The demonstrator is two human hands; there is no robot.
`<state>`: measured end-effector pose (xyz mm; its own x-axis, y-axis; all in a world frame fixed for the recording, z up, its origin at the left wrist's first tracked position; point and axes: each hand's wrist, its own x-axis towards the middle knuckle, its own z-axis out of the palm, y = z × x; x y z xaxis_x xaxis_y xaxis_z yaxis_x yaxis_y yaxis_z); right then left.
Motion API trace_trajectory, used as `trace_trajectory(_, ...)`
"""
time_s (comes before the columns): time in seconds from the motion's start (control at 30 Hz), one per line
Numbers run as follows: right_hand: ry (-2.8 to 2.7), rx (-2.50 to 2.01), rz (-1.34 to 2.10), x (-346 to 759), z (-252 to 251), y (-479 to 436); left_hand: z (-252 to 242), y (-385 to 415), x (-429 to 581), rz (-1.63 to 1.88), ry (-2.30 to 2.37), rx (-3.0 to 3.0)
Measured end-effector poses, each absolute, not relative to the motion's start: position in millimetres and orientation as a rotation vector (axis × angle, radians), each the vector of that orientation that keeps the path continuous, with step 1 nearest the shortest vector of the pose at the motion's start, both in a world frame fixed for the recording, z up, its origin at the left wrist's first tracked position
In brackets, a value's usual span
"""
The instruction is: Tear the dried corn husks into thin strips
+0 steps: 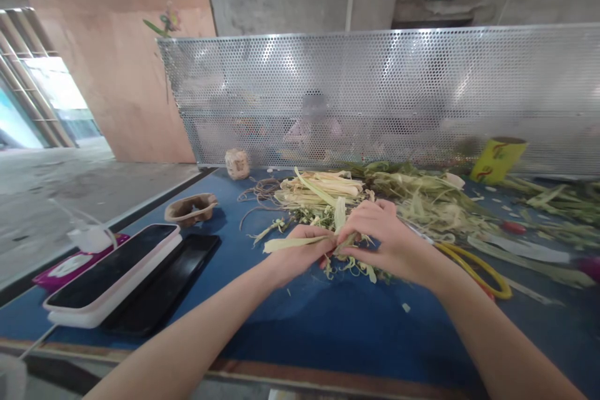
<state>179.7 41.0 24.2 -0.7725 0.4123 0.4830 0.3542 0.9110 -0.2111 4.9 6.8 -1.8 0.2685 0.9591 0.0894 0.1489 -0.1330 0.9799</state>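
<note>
My left hand (302,256) is closed, pinching a pale corn husk strip (293,243) whose free end points left. Close against it, my right hand (377,231) has its fingers bent in a pinch on the same bunch of husk; the fingertips of the two hands nearly meet. Another husk piece (340,212) stands up between them. Thin curled shreds (351,265) hang below the fingers. Just behind my hands lie a stack of pale husk strips (328,184) and small greenish sprigs (316,217). Exactly how the pieces join is hidden by my fingers.
Yellow-handled scissors (487,267) lie by my right forearm. Loose green husks (422,200) and a yellow tube (497,159) are at the right. Phones (117,262), a cardboard holder (190,208) and twine (262,190) lie left. A perforated metal screen (351,94) borders the blue table (342,331).
</note>
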Motion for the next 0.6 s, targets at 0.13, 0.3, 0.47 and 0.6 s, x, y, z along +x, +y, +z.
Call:
trace_trajectory(0.13, -2.538, -0.53, 0.098, 180.3, 25.0, 40.5, -2.1, 7.0, 4.5, 1.022, 1.08, 1.56)
trace_trajectory(0.3, -2.592, -0.528, 0.037, 183.3, 25.7, 41.6, 4.0, 3.5, 7.0, 1.016, 1.115, 1.543)
trace_trajectory(0.47, -2.639, -0.499, -0.016, 183.5, 26.1, 40.7, 3.9, 3.8, 8.4, 1.021, 1.121, 1.493)
trace_trajectory(0.6, -2.662, -0.472, -0.109, 179.8, 26.7, 37.0, -0.5, 6.9, 8.1, 1.042, 1.107, 1.425)
